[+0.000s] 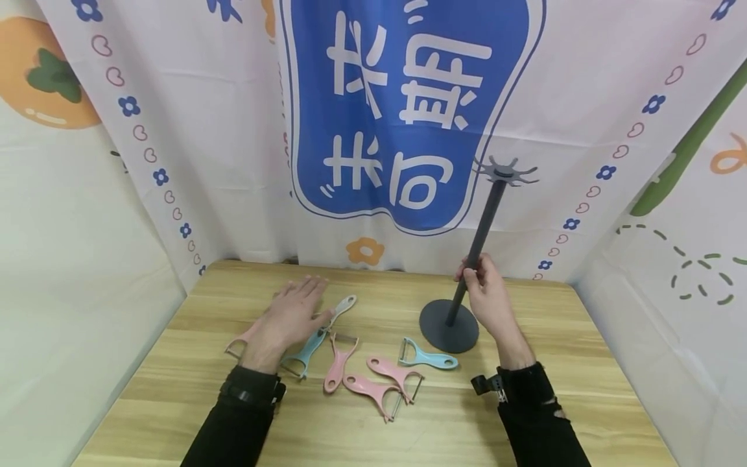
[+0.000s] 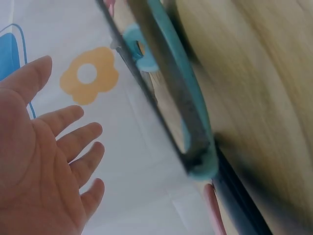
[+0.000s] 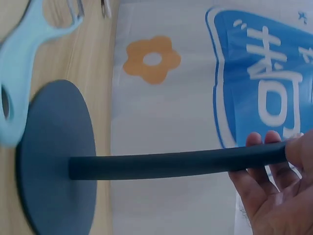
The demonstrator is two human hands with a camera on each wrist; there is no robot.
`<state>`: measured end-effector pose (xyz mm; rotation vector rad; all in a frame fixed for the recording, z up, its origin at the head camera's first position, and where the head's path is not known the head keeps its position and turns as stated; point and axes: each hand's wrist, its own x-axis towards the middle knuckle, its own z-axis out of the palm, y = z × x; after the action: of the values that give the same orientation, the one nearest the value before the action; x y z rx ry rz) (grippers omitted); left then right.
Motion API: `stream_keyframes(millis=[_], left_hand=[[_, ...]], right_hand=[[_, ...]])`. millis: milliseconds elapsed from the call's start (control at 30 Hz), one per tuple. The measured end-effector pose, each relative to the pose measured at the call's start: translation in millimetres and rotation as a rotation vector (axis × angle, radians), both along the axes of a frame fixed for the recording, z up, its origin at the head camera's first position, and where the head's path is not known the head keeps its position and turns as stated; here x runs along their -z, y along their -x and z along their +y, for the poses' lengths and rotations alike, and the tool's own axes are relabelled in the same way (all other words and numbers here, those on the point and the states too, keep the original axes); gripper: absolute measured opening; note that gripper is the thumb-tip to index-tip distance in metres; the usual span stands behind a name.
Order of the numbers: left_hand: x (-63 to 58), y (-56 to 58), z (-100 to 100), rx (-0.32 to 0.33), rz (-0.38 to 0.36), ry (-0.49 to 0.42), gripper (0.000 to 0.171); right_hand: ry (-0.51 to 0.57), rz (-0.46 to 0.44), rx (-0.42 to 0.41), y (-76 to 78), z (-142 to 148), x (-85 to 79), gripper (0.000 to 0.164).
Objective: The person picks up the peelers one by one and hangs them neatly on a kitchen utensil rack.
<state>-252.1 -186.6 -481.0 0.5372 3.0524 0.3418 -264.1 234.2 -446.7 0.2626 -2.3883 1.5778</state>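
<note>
My right hand (image 1: 489,295) grips the pole of a dark grey stand (image 1: 481,227), which has a round base and a ring of curved hooks on top. In the right wrist view the fingers and thumb (image 3: 293,152) wrap the pole well above the base (image 3: 58,161). My left hand (image 1: 292,313) hovers palm down with fingers extended over several peelers. Partly under it are a pink peeler (image 1: 238,345), a blue peeler (image 1: 307,355) and a white handle (image 1: 345,305). The left wrist view shows the blue peeler (image 2: 203,132) close up and the spread fingers holding nothing.
A pink peeler (image 1: 338,371) lies right of the left hand. Two more, a pink peeler (image 1: 392,370) and a pink peeler (image 1: 366,386), lie with heads overlapping. A blue peeler (image 1: 436,359) sits by the stand's base. A printed curtain (image 1: 245,214) hangs behind the wooden table (image 1: 443,428).
</note>
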Motion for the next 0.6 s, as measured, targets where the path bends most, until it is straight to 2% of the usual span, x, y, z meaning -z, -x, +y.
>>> stream_keyframes(millis=[233,433,533,600], left_hand=[[-4.8,-2.4,4,0.015,0.015,0.002,0.076],[-3.2,-4.4,10,-0.009,0.009,-0.064,0.070],[0.0,-5.1,15,-0.011,-0.001,-0.102,0.061],[3.0,-4.4,19,0.005,-0.011,-0.108,0.049]], right_hand=[[-0.037,-0.014,-0.027,-6.2,-7,-1.4,0.021],[-0.068,-0.013,-0.012,-7.9,-5,0.2,0.020],[-0.082,-0.007,-0.008,-8.1,-5,0.7,0.021],[-0.085,-0.004,-0.006,-7.7,-6,0.9,0.021]])
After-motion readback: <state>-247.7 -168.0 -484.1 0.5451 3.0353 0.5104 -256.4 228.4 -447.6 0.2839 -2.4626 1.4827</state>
